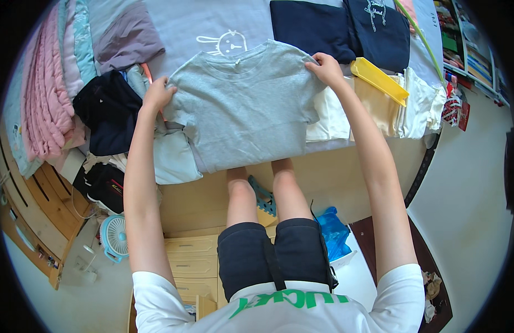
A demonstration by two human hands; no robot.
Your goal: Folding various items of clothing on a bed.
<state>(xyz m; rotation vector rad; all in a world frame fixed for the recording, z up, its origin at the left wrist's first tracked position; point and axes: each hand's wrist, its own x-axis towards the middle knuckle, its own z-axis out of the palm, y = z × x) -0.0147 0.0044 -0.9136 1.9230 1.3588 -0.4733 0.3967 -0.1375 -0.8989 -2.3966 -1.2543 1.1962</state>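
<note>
The left hand (pixel 157 93) and the right hand (pixel 325 67) each pinch a shoulder of a grey T-shirt (pixel 243 105), spread wide apart. The shirt lies flat between them on the bed (pixel 184 25), collar pointing away from the person, long axis running from collar to hem at the bed's near edge. Beyond the right hand lie a yellow board (pixel 379 80) and folded cream clothes (pixel 418 102); outside the left hand sits a dark garment (pixel 107 111). Below, wooden floor (pixel 323 177).

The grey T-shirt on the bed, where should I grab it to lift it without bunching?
Pinch the grey T-shirt at both shoulder seams, coming from its outer sides, where the left hand and right hand rest. It lies flat, collar away from you.
</note>
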